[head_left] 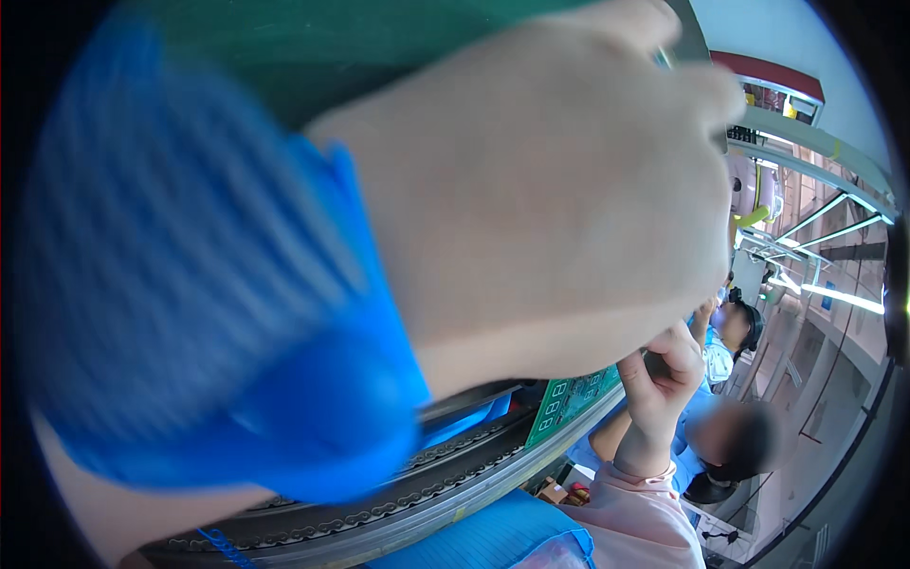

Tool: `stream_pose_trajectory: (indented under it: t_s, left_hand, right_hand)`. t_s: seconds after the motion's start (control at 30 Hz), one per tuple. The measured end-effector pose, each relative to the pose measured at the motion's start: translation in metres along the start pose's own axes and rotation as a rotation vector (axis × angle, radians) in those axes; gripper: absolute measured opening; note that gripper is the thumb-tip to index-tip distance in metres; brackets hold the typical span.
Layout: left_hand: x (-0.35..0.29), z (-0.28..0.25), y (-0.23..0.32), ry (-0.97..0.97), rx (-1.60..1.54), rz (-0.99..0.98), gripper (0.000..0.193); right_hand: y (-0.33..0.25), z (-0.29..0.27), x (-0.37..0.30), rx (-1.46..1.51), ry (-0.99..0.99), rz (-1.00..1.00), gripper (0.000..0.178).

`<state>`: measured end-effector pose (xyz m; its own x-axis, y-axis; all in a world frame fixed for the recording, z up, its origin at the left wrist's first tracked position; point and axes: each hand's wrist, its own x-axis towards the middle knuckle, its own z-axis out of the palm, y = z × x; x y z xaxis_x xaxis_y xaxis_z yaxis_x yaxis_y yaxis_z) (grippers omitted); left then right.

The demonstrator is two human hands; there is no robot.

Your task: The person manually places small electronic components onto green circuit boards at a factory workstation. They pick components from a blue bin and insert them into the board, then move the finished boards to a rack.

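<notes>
My right hand (559, 209) fills most of the view, very near, its back toward me. A blue ribbed wrist strap (209, 284) with a smooth blue buckle is around the wrist. Thumb and bent index finger meet at the upper edge, and a thin light sliver (663, 59) shows between them; I cannot make out what it is. Behind the hand spreads a dark green surface (256, 57). Below it, a green circuit board (569, 403) with several white digit outlines is on a chain conveyor (436, 484). My left hand does not show.
The view is rolled, with the ceiling at the right. A co-worker's hand (664, 375) in a pink sleeve is bent in beside the board. Two people in blue sit farther along the line. A blue padded cover (483, 536) lies below the conveyor rail, near a coiled blue cord (225, 547).
</notes>
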<state>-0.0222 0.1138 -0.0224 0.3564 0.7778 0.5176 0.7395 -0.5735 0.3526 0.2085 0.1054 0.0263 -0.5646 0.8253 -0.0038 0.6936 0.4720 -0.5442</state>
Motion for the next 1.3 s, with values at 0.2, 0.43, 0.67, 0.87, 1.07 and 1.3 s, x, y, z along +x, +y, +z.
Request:
stream_pose_trajectory:
  t_s: [0.2, 0.43, 0.67, 0.87, 1.07, 1.3]
  left_hand:
    - [-0.004, 0.006, -0.007, 0.021, -0.03, -0.008, 0.014]
    - [-0.013, 0.007, -0.015, 0.049, -0.058, -0.023, 0.014]
    - [-0.013, 0.003, -0.017, 0.064, -0.065, -0.008, 0.014]
    - [-0.009, 0.012, -0.022, 0.025, -0.073, -0.013, 0.014]
    - [-0.015, -0.022, -0.009, -0.021, 0.047, -0.063, 0.014]
    - [-0.006, -0.041, -0.004, 0.029, 0.045, -0.093, 0.007]
  right_hand:
    - [0.009, -0.001, -0.009, 0.03, 0.002, 0.023, 0.01]
    - [0.005, 0.008, -0.018, 0.024, 0.027, 0.138, 0.02]
    - [-0.003, 0.008, -0.022, -0.056, 0.053, 0.075, 0.015]
    - [-0.002, 0.008, -0.011, -0.085, 0.057, 0.023, 0.015]
    - [0.002, 0.003, 0.0, 0.069, 0.0, -0.1, 0.021]
    - [0.015, 0.012, 0.001, 0.203, -0.006, -0.192, 0.013]
